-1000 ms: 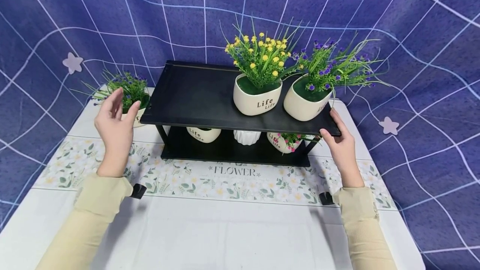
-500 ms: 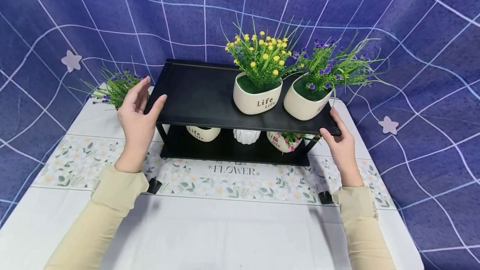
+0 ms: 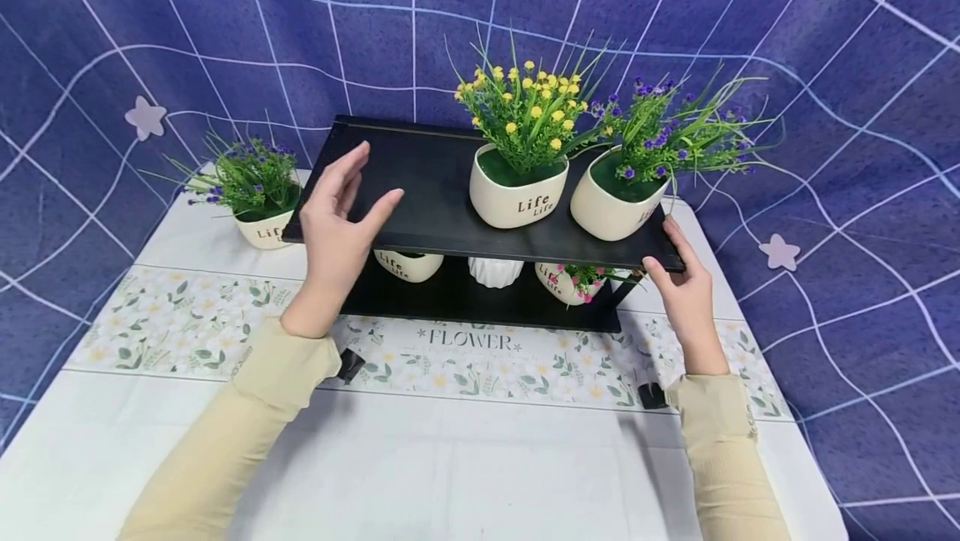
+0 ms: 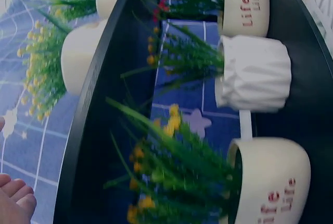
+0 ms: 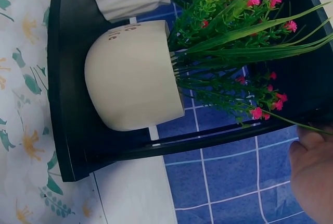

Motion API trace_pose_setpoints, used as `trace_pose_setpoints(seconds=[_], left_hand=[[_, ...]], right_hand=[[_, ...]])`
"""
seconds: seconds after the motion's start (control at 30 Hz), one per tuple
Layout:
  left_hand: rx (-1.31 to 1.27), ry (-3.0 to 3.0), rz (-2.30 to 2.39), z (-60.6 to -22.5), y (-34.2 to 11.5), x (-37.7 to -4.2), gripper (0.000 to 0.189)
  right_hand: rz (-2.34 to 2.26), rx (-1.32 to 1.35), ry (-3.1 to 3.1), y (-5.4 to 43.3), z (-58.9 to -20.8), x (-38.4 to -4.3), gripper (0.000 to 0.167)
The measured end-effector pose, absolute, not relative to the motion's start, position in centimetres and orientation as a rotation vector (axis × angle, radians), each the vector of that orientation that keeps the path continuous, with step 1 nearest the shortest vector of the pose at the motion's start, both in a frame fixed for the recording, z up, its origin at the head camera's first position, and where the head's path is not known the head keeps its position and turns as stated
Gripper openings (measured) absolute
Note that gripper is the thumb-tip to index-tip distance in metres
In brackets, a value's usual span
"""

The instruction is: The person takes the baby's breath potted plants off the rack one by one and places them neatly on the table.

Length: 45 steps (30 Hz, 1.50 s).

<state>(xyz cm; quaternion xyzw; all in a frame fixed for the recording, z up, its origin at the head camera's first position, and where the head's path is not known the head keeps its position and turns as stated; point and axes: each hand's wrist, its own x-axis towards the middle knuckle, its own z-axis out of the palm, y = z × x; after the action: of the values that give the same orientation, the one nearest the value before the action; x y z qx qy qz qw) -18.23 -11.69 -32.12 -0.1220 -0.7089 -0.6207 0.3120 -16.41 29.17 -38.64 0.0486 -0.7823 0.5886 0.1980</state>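
Note:
A black two-tier shelf [image 3: 405, 182] stands on the table in the head view. My left hand [image 3: 337, 232] is in front of its left end, thumb and fingers spread apart and nothing held; in the left wrist view only some fingers [image 4: 18, 195] show. At the right front corner of the top board, my right hand [image 3: 688, 299] grips the edge between thumb and fingers. A cream pot with yellow flowers [image 3: 519, 191] and a cream pot with purple flowers [image 3: 615, 199] stand on the right half of that board. Beyond the shelf's left end sits another purple-flowered pot [image 3: 270, 228].
On the lower tier are a cream pot with yellow-orange flowers [image 4: 273, 182], a white ribbed pot [image 4: 255, 73] and a cream pot with pink flowers [image 5: 132, 78]. A floral runner [image 3: 472, 358] crosses the white table [image 3: 487, 466]. Behind hangs a blue curtain [image 3: 375, 24].
My left hand has moved rightward from beside the left-hand purple-flowered pot to the front of the shelf's left end. My right hand keeps its grip on the shelf corner; the pots stand still.

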Motion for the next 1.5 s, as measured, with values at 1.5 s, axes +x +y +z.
trace_pose_setpoints(seconds=[1.5], left_hand=[[-0.297,-2.577,-1.555,-30.7,-2.7,-21.7,0.097]], right_hand=[[1.675,0.166,-2.164,29.3,-38.5,-16.4,0.055]])
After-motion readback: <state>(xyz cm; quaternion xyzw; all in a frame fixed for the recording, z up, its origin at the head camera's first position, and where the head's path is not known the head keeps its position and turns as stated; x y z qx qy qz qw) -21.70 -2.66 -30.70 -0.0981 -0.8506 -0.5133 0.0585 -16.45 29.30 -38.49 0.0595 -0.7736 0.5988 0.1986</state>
